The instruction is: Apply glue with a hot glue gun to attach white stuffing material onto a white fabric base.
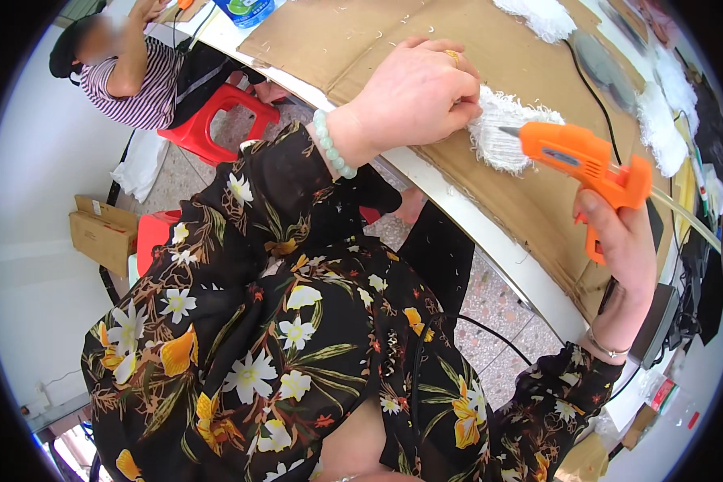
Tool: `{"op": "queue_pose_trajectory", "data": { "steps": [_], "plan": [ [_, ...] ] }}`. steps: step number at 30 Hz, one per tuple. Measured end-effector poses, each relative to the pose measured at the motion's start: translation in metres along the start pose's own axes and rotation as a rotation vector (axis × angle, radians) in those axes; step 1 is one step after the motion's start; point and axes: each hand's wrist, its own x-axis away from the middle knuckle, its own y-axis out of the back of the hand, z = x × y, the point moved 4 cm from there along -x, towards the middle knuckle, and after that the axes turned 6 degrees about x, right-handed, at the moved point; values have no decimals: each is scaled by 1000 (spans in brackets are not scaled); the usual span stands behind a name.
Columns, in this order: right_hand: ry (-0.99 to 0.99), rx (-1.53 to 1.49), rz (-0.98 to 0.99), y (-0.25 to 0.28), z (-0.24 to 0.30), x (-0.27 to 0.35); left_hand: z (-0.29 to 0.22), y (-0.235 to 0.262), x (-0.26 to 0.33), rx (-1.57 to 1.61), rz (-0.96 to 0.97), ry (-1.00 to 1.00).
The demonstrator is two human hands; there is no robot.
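Observation:
An orange hot glue gun (574,157) is gripped in my right hand (622,241), its fingers wrapped round the handle. A pale glue stick (687,217) sticks out of the gun's back end. The gun's dark nozzle points left, at or just above a white, shaggy fringed piece (502,132) lying on the cardboard; whether it touches cannot be told. My left hand (418,96) is closed at the left end of that piece, with thumb and fingers pinched on its edge. The fingertips are partly hidden behind the hand.
Brown cardboard (361,44) covers the white table (490,249). More white fringed pieces (542,16) lie at the far side, near a black cable (590,84). A blue container (245,10) stands at the far left. Another person (132,76) sits on a red stool (217,120).

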Motion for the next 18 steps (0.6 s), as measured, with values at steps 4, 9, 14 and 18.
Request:
{"op": "queue_pose_trajectory", "data": {
  "steps": [4,9,14,18],
  "plan": [
    [44,-16,-76,6,-7,2,8,-10,-2,13,145,46],
    [130,-88,-230,22,-15,2,7,-11,-15,-9,242,36],
    [183,-337,-307,36,-41,4,-9,-19,-20,-69,359,56],
    [166,-491,-305,38,-53,-15,9,-21,-14,-19,502,79]
  ]
}}
